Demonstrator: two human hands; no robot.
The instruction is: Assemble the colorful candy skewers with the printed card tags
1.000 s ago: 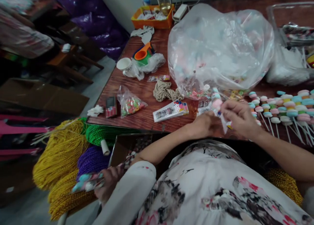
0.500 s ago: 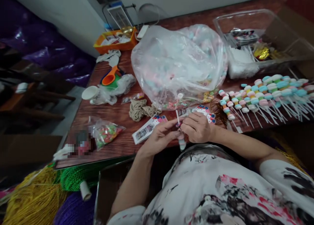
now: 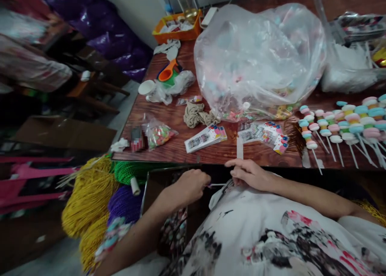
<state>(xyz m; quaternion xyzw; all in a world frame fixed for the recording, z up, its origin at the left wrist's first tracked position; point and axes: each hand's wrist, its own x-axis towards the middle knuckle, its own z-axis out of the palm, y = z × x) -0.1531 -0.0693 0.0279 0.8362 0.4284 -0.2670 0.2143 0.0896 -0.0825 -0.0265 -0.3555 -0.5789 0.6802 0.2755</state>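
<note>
My left hand [image 3: 193, 183] is closed, below the table edge, around a thin white stick [image 3: 217, 184] that pokes out to the right. Whatever is on the stick's other end is hidden by the hand. My right hand [image 3: 251, 173] is at the table's front edge by my shirt, index finger stretched out and the others loosely bent; I see nothing held in it. On the table beyond lie printed cards [image 3: 205, 138] and clear printed packets [image 3: 262, 134]. Several pastel marshmallow skewers [image 3: 336, 127] on white sticks lie to the right.
A big clear bag of marshmallows [image 3: 259, 63] fills the table's middle. A clear plastic tub [image 3: 346, 75] stands at right, an orange tray [image 3: 177, 34] at back left. A small candy bag [image 3: 161, 134] lies at left. Below are yellow cord [image 3: 90, 195] and an open box [image 3: 175, 232].
My hands, together around the stick and pastel pieces before, have parted. The left moved down and left with the stick; the right lowered and opened. The view swung left.
</note>
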